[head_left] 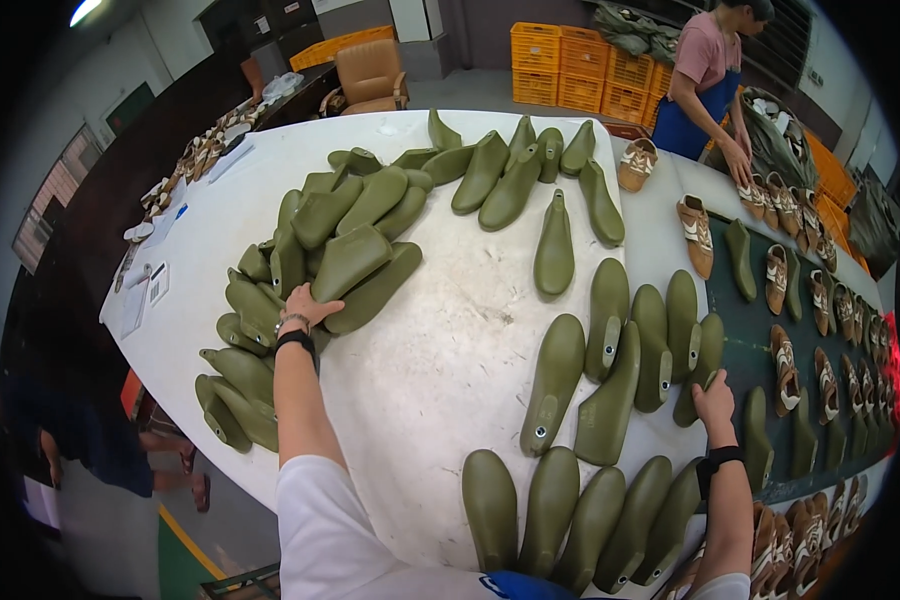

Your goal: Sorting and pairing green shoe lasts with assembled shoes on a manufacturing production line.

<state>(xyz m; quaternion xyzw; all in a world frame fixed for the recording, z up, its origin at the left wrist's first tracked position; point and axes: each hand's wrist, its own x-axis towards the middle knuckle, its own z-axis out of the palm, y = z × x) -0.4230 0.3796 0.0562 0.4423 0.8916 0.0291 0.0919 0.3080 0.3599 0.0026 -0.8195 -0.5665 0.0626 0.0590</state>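
My left hand grips the near end of a green shoe last at the edge of a heap, its thumb spread along the side. Beneath that one lies another last. On the right, my right hand is closed round the heel end of a green shoe last, partly covering it. Beside it lie several more lasts in a loose group, some showing a metal-rimmed hole. A row of lasts lies close to my body.
The heap of lasts covers the left of the white table. To the right, a dark green surface bears brown-and-white shoes and lasts. A co-worker in a blue apron handles shoes there. Orange crates are stacked behind.
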